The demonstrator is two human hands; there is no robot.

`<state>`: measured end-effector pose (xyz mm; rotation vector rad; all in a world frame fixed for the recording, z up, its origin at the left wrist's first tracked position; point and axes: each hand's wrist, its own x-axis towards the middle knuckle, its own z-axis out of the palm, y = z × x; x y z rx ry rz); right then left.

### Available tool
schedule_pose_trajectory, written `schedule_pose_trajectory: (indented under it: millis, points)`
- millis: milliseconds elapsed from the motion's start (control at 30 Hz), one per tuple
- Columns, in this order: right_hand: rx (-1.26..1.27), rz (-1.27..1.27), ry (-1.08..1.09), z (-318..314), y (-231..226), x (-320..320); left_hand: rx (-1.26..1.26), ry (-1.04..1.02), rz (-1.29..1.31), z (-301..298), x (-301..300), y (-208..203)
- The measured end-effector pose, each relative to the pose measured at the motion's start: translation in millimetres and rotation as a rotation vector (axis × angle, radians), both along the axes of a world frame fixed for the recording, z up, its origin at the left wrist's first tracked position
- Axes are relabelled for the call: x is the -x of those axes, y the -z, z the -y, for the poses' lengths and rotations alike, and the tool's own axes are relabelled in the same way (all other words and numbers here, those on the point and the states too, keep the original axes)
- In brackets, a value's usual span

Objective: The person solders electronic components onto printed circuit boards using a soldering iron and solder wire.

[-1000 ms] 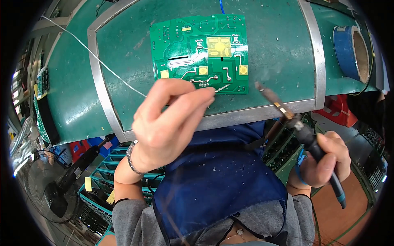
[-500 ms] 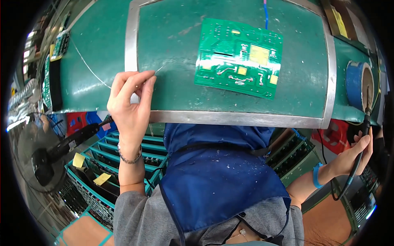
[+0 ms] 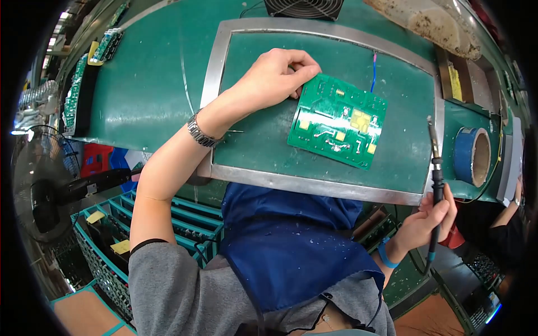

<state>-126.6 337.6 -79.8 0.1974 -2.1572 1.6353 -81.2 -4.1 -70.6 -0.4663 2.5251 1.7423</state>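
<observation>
I am seeing left hand, thumb and fingers nearly closed, pinching upper-left corner of green circuit board lying on green surface. Right hand is gripping soldering iron.

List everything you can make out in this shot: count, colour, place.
Workbench: 1, green, upper half
Metal frame: 1, silver, on the workbench
Circuit board: 1, green, within the metal frame
Soldering iron: 1, black, near the frame's right side
Thin wire: 1, whitish, left of the frame
Short wire: 1, blue, above the board
Roll: 1, blue outside, right
Fan: 1, black, left edge
Rack: count unclear, teal, lower left
Apron: 1, blue, bottom centre
Left hand: 1, bare, at the board's upper-left corner
Right hand: 1, bare, holding the iron
</observation>
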Motion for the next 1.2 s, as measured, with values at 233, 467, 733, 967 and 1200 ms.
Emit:
schedule_pose_trajectory:
  millis: [233,467,733,967,1200]
  points:
    - [0.277,0.173,-0.062,19,5,13,-0.229,-0.009,-0.116,-5,-28,-48]
    - [0.351,0.219,-0.038,32,17,16,-0.239,-0.316,-0.244,100,-59,-153]
    - [0.427,0.046,0.066,7,-16,21,-0.456,-0.559,-0.286,188,131,-138]
    - [0.521,0.053,-0.102,-22,-56,72,-0.785,-0.661,-0.199,342,215,10]
    - [1.123,0.359,-0.305,-40,-96,140,-0.719,-0.479,-0.131,238,140,-65]
